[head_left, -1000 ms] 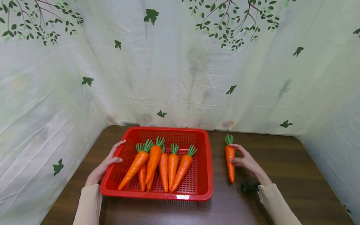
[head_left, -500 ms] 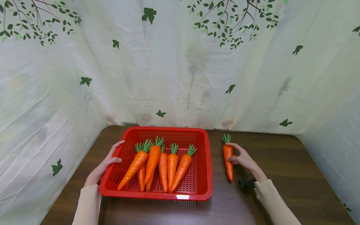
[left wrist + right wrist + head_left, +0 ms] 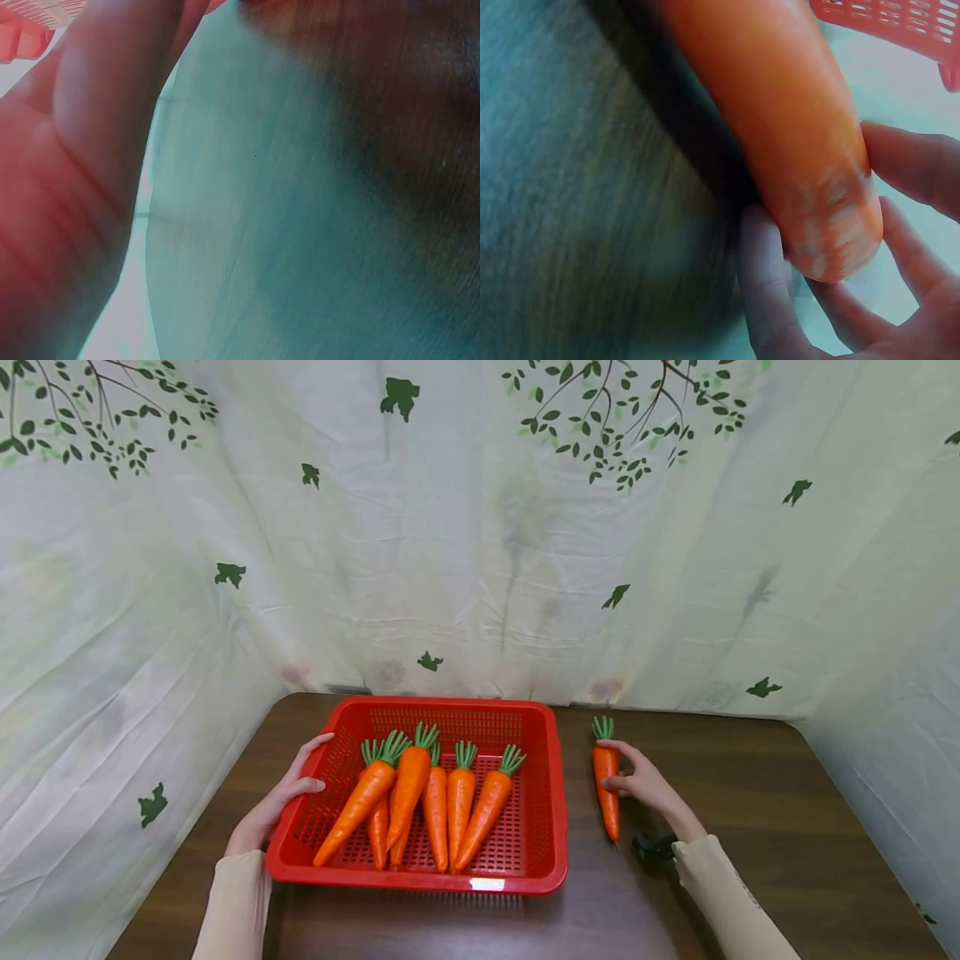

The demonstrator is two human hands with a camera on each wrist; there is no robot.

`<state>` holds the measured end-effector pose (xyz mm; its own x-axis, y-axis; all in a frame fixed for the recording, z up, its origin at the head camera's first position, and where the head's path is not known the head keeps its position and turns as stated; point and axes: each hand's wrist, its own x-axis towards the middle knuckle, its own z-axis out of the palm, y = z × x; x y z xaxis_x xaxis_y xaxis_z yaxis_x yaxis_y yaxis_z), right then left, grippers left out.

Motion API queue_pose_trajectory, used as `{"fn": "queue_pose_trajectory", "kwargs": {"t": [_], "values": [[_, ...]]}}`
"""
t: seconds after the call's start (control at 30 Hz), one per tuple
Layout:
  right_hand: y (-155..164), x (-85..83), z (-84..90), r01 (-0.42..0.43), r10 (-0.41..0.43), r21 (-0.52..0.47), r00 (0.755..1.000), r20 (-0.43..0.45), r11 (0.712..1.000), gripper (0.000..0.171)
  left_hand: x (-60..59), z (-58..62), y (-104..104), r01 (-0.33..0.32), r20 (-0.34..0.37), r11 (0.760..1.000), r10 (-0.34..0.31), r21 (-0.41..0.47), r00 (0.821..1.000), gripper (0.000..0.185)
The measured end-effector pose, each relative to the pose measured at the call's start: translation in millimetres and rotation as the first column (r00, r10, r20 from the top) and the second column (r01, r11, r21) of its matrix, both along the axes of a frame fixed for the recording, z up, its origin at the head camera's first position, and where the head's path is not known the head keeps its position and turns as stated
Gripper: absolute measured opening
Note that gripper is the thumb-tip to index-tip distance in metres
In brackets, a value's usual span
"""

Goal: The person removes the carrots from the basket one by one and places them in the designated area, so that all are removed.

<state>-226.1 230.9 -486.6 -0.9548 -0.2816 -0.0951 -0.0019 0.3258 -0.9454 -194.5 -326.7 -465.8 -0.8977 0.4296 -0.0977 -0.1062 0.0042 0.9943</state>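
— What was the right hand (image 3: 647, 783) doing?

— It had its thumb and fingers (image 3: 769, 300) curled round a single carrot (image 3: 606, 788), pinching the thick upper part. That carrot lay on the dark wooden tabletop (image 3: 750, 793), just right of the red basket (image 3: 551, 827), green top toward the far side and tip pointing near. The right wrist view showed the orange body against the fingers, with a corner of the basket beyond.

— And the left hand (image 3: 279, 797)?

— It rested on the basket's left rim, thumb hooked over the edge and the fingers lying fairly straight along the outside wall. The left wrist view was filled by the palm and the wood, too close to add more.

— What was inside the basket?

— A bunch of carrots (image 3: 423, 793) lay side by side, some overlapping, green tops toward the far wall. Behind the tabletop hung a pale cloth (image 3: 480, 543) printed with green leaves.
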Motion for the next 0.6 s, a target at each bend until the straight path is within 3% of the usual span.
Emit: {"fn": "queue_pose_trajectory", "kwargs": {"t": [0.3, 0.6], "values": [[-0.7, 0.7, 4.6, -0.036, 0.036, 0.014, 0.999, -0.038, 0.999, 0.064, -0.1, -0.6, -0.3, 0.004, -0.004, 1.000, -0.004, 0.020, 1.000, 0.071], [-2.3, 5.0, 2.3, 0.010, -0.010, -0.007, 0.999, -0.035, 1.000, 0.064, 1.9, 0.1, 0.2, 0.012, 0.013, 0.999, -0.013, 0.035, 1.000, 0.069]]}}
